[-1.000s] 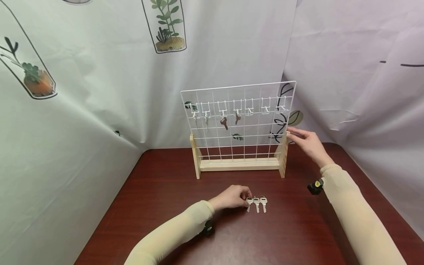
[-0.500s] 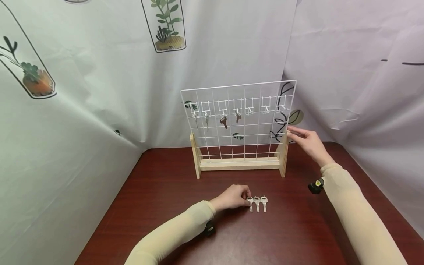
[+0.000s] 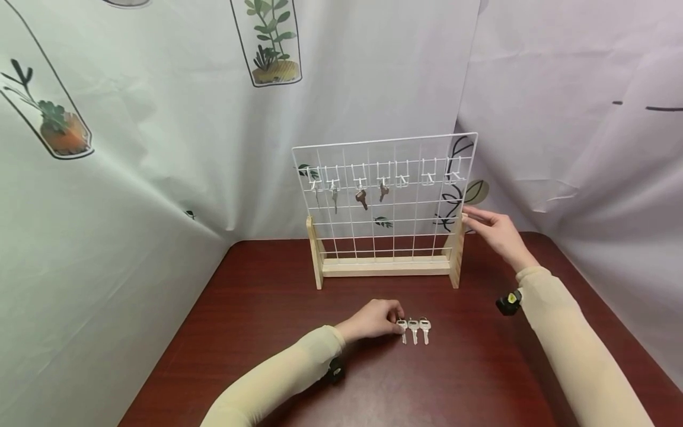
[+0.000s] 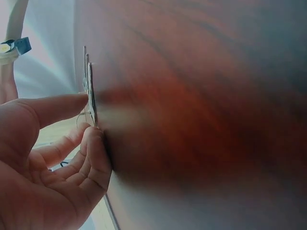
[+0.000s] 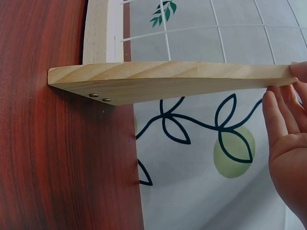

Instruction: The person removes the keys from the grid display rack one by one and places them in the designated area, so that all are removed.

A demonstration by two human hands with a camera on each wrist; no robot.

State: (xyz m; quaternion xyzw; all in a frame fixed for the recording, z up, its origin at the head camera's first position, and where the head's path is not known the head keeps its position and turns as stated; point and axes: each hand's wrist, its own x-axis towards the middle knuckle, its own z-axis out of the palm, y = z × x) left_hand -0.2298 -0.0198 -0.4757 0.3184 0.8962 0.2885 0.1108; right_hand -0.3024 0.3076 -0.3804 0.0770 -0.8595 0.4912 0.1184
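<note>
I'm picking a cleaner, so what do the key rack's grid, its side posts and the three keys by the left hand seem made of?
Wire grid: probably metal, coated or painted smooth white, judging by its thin, even bars. Side posts: pale wood, apparently matte, with grain visible. Three keys: likely metal, from their silvery look; which metal, I can't tell.

Silver keys (image 3: 414, 326), a white wire grid (image 3: 393, 203) with pale wooden supports (image 5: 168, 72), a red-brown grained table (image 3: 459, 373), cream sleeves (image 3: 576, 344) and a whitish backdrop (image 3: 373, 71) printed with green plants (image 3: 51, 112) fill my remote view.
</note>
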